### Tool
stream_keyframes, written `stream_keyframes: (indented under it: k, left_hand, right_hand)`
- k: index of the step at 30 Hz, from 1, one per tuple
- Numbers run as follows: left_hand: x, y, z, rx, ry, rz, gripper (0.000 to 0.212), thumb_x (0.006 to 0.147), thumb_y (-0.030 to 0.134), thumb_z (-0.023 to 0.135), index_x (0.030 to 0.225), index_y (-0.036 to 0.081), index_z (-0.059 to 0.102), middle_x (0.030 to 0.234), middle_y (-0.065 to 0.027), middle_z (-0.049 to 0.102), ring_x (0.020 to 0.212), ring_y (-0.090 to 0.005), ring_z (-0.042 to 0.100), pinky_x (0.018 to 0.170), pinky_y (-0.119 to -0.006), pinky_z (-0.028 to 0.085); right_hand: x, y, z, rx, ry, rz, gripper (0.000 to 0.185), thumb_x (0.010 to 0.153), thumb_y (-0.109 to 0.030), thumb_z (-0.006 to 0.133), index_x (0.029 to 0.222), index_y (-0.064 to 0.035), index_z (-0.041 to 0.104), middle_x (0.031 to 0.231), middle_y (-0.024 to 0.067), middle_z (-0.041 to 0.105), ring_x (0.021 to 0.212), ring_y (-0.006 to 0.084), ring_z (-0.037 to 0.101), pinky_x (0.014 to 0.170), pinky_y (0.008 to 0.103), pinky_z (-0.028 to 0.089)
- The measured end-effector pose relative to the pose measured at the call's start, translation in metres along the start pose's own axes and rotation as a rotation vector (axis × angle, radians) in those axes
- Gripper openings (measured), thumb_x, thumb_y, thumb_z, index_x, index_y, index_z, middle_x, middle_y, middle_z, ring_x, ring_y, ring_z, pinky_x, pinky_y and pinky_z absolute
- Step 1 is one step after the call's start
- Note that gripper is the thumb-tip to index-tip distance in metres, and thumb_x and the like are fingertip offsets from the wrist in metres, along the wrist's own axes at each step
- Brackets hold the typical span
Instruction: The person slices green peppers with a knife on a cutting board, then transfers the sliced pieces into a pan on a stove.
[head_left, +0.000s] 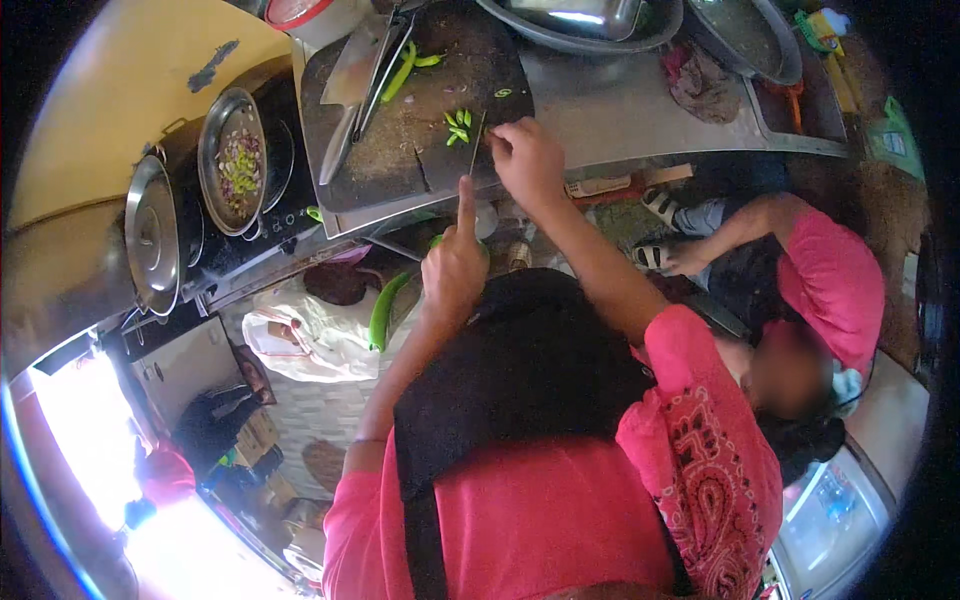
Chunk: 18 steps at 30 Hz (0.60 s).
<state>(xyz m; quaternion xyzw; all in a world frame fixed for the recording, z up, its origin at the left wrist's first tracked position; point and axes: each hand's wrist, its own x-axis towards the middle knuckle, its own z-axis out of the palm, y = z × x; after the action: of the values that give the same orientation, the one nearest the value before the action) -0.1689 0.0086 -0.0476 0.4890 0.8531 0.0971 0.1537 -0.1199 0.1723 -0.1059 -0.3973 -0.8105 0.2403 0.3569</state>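
Observation:
My left hand (456, 270) is closed around the handle end of a thin knife (478, 142), its index finger stretched along the blade. Just right of the blade, my right hand (525, 161) has its fingertips drawn together; whether something small is between them cannot be told. Cut green chili pieces (458, 127) lie left of the knife on a dark, worn cutting board (390, 161). Whole green chilies (401, 75) rest farther back on it, beside a cleaver (345, 112) and metal tongs (375, 82). A long green chili (386, 311) shows below, left of my left forearm.
At left, a pan (238, 161) of chopped onion and green pieces sits on the stove, beside a metal lid (154, 232). Large metal basins (592, 37) and a cloth (701, 86) are on the counter, back right. Another person (832, 277) in pink sits low at right.

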Motion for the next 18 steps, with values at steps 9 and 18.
stream_keyframes:
  k: [9,18]
  left_hand:
    - [0.035,0.004,0.021,-0.033,0.063,-0.014,0.087,0.081,0.005,0.054,0.154,0.017,0.007,0.063,-0.0213,0.061,0.056,-0.0395,0.062,0.053,-0.051,0.049]
    - [-0.003,-0.013,0.006,-0.111,-0.049,-0.052,0.090,0.074,0.002,0.054,0.154,0.017,0.013,0.066,-0.0226,0.062,0.059,-0.0401,0.063,0.053,-0.051,0.049]
  right_hand:
    - [0.001,-0.006,-0.001,0.011,-0.049,0.034,0.010,0.079,-0.018,0.069,0.083,-0.0094,0.071,0.080,0.0116,0.063,0.071,0.0340,0.064,0.064,0.0449,0.051]
    - [-0.006,0.004,0.006,0.137,0.112,-0.005,0.011,0.079,-0.019,0.071,0.081,-0.0091,0.068,0.077,0.0112,0.062,0.070,0.0338,0.063,0.060,0.0449,0.048]
